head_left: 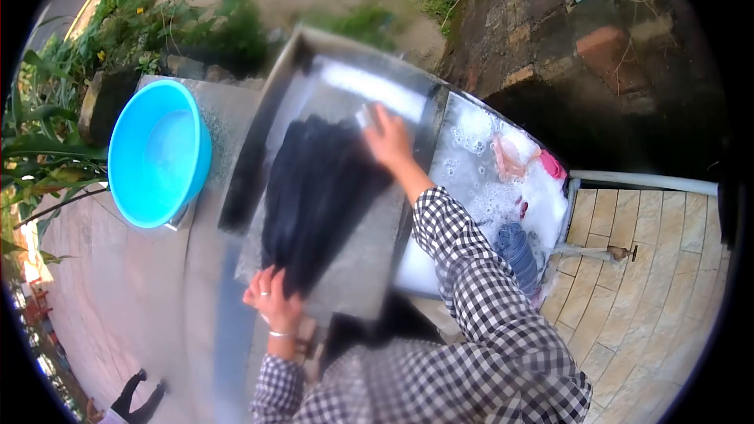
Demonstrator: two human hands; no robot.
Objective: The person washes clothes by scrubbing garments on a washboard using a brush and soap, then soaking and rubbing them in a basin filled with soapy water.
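A dark wet cloth (314, 188) lies spread over the sloping slab of a stone wash basin (357, 247). My left hand (273, 298) is at the cloth's lower end, its fingers closed on the fabric, with a ring and a bracelet showing. Near the cloth's upper right edge is my right hand (385, 133), bent round a small pale object (364, 116) too blurred to name. To the right, a tub section of soapy water (463, 180) holds a blue denim piece (516, 255), a pink piece (552, 164) and a peach cloth (507, 159).
A light blue plastic basin (161, 155) stands on the ledge left of the slab. A tap (601, 252) juts from the tiled surface (628, 224) at the right. Plants (47, 118) and a brick wall (605, 47) border the far side. Part of a person (137, 400) shows at lower left.
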